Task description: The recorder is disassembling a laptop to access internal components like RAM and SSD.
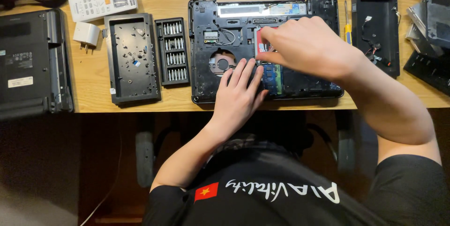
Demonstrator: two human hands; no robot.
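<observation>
Pressing the opened laptop base point(206, 73) flat with spread left hand point(239, 95), the right hand point(304, 43) pinches a small part near the red label; pull gently, straight.

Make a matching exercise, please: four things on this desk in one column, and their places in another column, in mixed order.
Things:
1. remote control
2. screwdriver bit set
3. white plug adapter
4. left hand

Places:
A. between the loose black cover panel and the opened laptop
B. flat on the opened laptop, near its front edge
C. at the far edge of the desk, above the plug adapter
D. just left of the cover panel, below the remote control

Pairs: 1-C, 2-A, 3-D, 4-B
</observation>
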